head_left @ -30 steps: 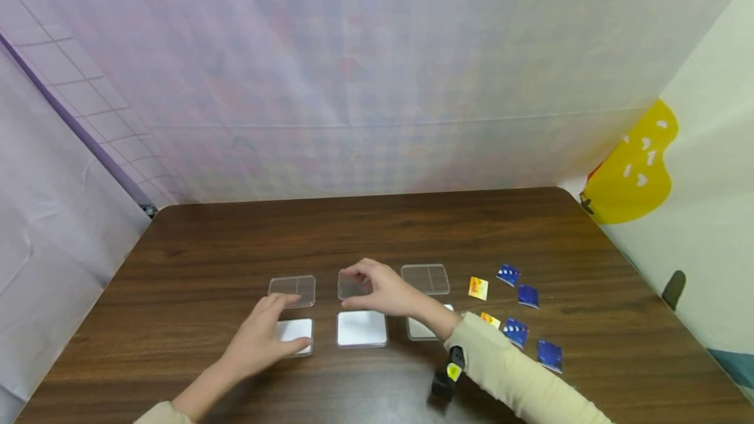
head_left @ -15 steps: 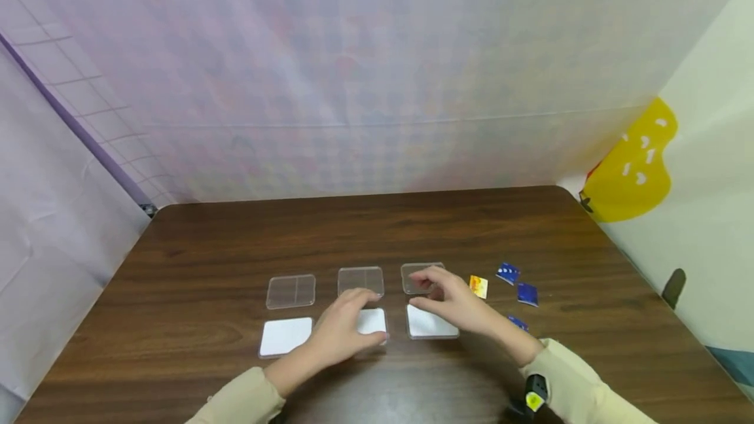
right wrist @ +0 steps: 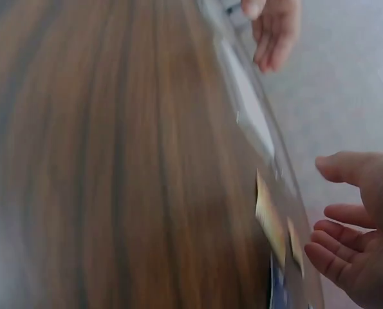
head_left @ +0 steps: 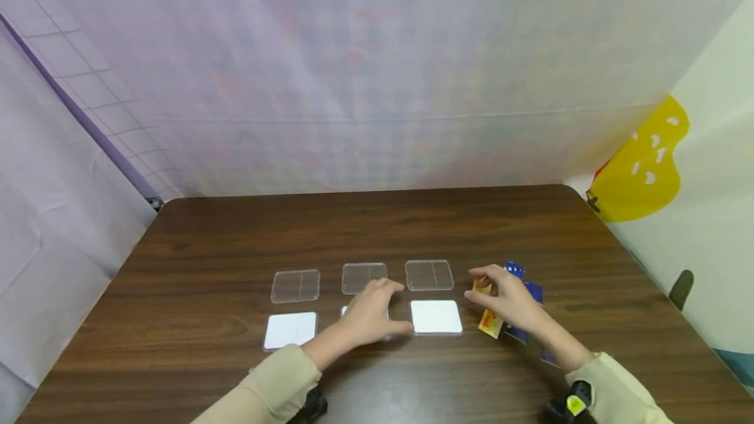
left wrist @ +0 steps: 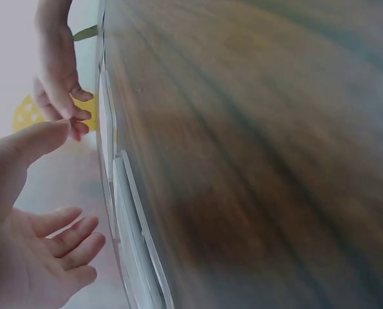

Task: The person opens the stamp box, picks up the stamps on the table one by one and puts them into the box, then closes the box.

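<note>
Right hand hovers, apparently above 2 yellow pieces.

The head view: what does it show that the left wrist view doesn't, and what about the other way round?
Only head: the blue cards, the yellow cards and both pale sleeves.
Only left wrist: all four fingers of the left hand, told apart below its thumb.
Both: the two hands, including the right hand, white rectangles, the wooden table and the yellow wall print.
</note>
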{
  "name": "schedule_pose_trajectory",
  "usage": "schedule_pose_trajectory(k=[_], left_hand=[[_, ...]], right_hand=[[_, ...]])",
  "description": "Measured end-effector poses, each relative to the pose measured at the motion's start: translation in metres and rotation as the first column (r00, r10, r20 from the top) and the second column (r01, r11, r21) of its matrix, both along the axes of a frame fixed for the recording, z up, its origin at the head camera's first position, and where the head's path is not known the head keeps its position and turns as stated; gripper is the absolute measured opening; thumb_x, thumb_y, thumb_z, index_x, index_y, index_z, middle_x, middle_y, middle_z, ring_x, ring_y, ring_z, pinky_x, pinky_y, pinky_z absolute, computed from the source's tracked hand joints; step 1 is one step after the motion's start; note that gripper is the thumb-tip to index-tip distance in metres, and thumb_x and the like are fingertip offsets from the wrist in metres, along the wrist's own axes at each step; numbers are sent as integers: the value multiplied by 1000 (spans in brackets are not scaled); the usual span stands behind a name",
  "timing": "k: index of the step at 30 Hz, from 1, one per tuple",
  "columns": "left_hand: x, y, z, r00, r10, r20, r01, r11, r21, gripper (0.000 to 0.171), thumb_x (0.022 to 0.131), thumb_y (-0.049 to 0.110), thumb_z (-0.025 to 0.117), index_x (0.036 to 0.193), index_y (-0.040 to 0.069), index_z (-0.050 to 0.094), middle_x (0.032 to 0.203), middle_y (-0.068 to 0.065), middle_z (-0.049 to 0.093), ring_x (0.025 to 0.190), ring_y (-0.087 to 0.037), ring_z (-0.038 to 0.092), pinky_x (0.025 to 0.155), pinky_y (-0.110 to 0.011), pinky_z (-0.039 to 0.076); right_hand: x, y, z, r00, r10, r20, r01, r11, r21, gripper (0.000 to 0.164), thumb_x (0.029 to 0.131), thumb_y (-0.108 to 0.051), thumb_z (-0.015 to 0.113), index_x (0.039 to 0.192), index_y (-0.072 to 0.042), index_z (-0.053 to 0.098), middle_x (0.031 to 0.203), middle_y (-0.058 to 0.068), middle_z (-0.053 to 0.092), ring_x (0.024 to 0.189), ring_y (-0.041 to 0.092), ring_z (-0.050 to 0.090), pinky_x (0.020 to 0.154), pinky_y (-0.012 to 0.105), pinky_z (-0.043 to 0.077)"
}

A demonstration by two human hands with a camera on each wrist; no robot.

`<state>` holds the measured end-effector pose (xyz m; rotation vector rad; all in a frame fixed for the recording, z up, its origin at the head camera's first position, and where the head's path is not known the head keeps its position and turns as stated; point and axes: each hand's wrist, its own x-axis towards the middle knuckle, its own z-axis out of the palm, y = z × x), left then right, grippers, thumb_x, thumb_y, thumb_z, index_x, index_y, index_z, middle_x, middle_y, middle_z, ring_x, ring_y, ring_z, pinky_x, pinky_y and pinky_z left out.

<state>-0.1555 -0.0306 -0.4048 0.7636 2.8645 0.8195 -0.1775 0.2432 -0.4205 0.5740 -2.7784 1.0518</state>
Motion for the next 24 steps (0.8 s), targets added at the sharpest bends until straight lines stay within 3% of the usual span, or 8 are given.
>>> schedule_pose_trajectory(k=[5, 11, 24], left_hand=[[-3, 9, -2, 1000, -10, -19, 9, 998, -65, 68, 66, 42, 76, 118, 3, 56, 115, -8, 56, 109, -24, 50, 92, -34, 44], [-5, 14, -6, 999, -35, -31, 31, 993, -113, 66, 64, 41, 77, 116, 4, 58, 109, -5, 57, 101, -20, 51, 86, -29, 46], [-4, 18, -10, 998, -38, -48, 30, 987, -158, 56, 64, 37, 79, 109, 7, 62, 107, -3, 56, 97, -16, 50, 82, -24, 45]], right_hand=[[-8, 16, -4, 998, -33, -58, 39, 994, 99, 41, 74, -15, 73, 105, 8, 61, 98, 17, 61, 79, 23, 57, 62, 28, 49], [-14, 23, -3, 997, -24, -67, 35, 984, 172, 42, 71, -16, 75, 102, 9, 62, 91, 14, 61, 78, 22, 56, 65, 34, 48], [-20, 26, 1, 998, -2, -55, 13, 980, 198, 28, 68, -11, 77, 91, 4, 67, 84, 8, 60, 74, 20, 56, 64, 32, 48]])
